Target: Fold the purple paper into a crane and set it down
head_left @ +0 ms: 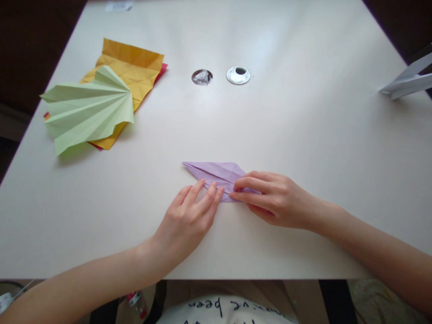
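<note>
Both hands work the purple paper: left hand presses it flat with open fingers, right hand pinches its edge. Thin, light, likely slides; I hold near the crease.

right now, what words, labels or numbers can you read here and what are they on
"been" – handwritten-style black lettering on the white cloth at the bottom edge; it appears upside down, and the rest of that lettering is cut off or unclear.
White label at the table's far edge: too blurred to read.
Small tag below the table edge: too small to read.
The papers carry no text.
</note>
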Available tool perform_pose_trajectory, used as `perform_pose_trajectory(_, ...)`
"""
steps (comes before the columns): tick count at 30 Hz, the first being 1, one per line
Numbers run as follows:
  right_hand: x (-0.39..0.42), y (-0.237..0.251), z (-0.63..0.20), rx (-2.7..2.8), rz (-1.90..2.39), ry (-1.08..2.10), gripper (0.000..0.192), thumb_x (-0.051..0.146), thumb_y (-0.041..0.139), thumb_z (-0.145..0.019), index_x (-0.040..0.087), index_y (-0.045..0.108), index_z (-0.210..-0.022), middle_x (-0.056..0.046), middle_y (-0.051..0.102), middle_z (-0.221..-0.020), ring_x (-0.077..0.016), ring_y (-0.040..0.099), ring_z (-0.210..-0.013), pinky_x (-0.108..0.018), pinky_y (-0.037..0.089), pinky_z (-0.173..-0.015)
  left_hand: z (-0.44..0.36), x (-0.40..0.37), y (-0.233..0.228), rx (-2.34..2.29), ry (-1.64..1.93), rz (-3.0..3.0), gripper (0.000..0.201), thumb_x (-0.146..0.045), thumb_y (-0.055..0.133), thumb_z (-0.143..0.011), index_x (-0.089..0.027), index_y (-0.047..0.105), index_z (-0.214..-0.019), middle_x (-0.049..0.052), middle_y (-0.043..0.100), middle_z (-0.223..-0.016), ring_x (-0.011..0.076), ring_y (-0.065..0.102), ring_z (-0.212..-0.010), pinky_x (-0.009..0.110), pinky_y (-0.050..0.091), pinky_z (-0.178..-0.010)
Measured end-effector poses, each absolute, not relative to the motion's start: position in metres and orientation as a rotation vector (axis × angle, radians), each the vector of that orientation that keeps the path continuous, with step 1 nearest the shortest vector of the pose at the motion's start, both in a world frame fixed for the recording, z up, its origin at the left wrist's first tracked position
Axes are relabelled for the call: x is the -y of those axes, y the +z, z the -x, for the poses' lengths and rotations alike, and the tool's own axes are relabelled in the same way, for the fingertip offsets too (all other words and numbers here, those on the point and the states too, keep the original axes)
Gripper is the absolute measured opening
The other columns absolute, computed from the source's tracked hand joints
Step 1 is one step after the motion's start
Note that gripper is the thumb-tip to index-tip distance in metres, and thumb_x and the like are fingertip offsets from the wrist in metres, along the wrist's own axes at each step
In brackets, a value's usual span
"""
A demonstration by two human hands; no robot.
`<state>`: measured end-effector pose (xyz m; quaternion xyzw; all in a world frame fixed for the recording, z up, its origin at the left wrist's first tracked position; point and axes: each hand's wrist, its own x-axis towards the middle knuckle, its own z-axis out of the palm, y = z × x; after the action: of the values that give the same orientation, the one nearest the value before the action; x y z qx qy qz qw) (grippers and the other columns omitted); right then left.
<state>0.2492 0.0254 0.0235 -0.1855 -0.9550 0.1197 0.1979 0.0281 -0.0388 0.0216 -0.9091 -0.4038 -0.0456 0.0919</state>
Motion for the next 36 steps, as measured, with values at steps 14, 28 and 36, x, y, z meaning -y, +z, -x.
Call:
perform_pose_trajectory(14, -0.033, 0.034, -0.265, 2.73, 0.477, 0.611, 0.02, 0.011, 0.052, -0.079, 0.018, 0.066, -0.091, -0.003, 0.067, -0.109, -0.0167, 0.061, -0.097, -0.031, 0.051, -0.083, -0.027, 0.037, 0.021, 1.189, -0.177, 2.711, 0.043, -0.011, 0.053, -0.082, -0.012, 0.051, -0.125, 0.005, 0.059, -0.123, 0.027, 0.054, -0.11, 0.037, 0.048, -0.084)
perform_pose_trajectory(28, -0.033, 0.038, -0.268, 2.664, 0.501, 0.818, 0.023, 0.008, 0.05, -0.076, 0.018, 0.064, -0.092, -0.004, 0.067, -0.107, -0.0146, 0.061, -0.097, -0.028, 0.052, -0.081, -0.026, 0.035, 0.022, 1.18, -0.179, 2.729, 0.042, -0.01, 0.05, -0.083, -0.011, 0.051, -0.125, 0.006, 0.059, -0.123, 0.0278, 0.054, -0.111, 0.038, 0.047, -0.088)
perform_pose_trajectory(36, -0.032, 0.026, -0.266, 2.622, 0.538, 0.567, 0.035, 0.014, 0.053, -0.079, 0.014, 0.057, -0.114, -0.009, 0.061, -0.12, -0.0203, 0.05, -0.118, -0.039, 0.044, -0.098, -0.019, 0.022, 0.02, 1.176, -0.312, 2.938, 0.027, -0.013, 0.045, -0.085, -0.014, 0.059, -0.108, 0.007, 0.058, -0.123, 0.0267, 0.047, -0.122, 0.043, 0.039, -0.1)
